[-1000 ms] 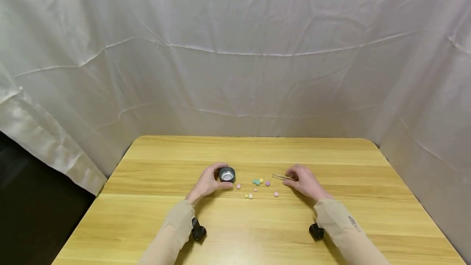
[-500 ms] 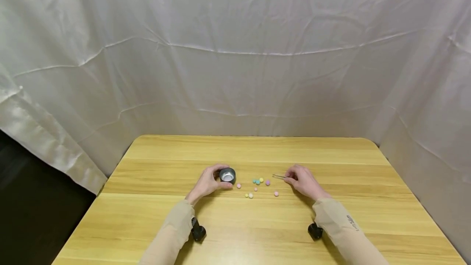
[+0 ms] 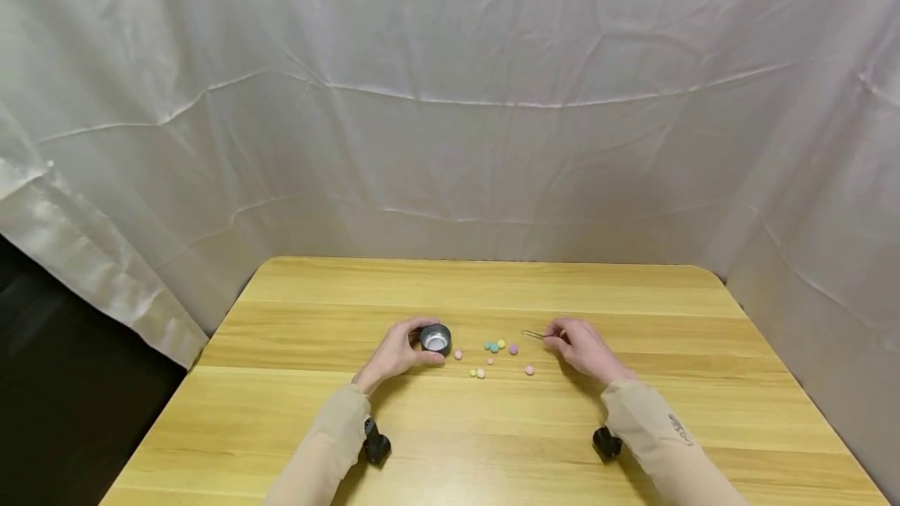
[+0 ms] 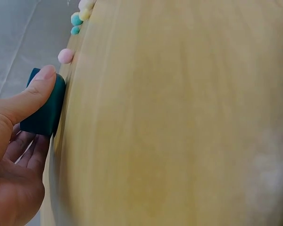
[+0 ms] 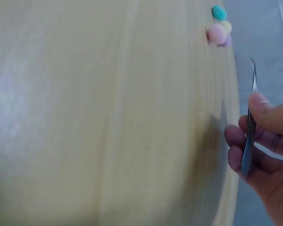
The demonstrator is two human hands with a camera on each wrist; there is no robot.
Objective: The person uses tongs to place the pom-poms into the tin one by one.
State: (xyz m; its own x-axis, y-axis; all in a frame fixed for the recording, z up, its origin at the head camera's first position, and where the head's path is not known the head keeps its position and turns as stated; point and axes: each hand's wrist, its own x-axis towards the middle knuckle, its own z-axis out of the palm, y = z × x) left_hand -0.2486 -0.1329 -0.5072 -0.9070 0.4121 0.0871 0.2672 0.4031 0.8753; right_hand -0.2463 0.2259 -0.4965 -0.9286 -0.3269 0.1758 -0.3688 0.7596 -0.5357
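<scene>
My left hand (image 3: 394,354) grips a small dark bowl (image 3: 437,342) with a silvery inside, thumb on the near side and fingers behind. In the left wrist view the bowl (image 4: 49,108) looks dark teal and stands upright on the table. Slim metal tweezers (image 5: 251,136) with a bent tip are pinched in my right hand (image 3: 580,346), their tip pointing left. Between the hands lie several small pom-poms: a pink one (image 3: 458,354) beside the bowl, a teal one (image 3: 494,347), a yellow one (image 3: 501,343), a purple one (image 3: 513,349) closest to the tweezers, and a cream one (image 3: 481,373).
Another pink pom-pom (image 3: 530,370) lies in front of the right hand. The wooden table (image 3: 450,428) is bounded behind by a pale hanging curtain (image 3: 450,170). Black wrist cameras (image 3: 606,443) sit at both cuffs.
The tweezers' two arms, visibly apart a second ago, now appear drawn together, as the right fingers close up on them. The left hand and bowl stay almost in place.
</scene>
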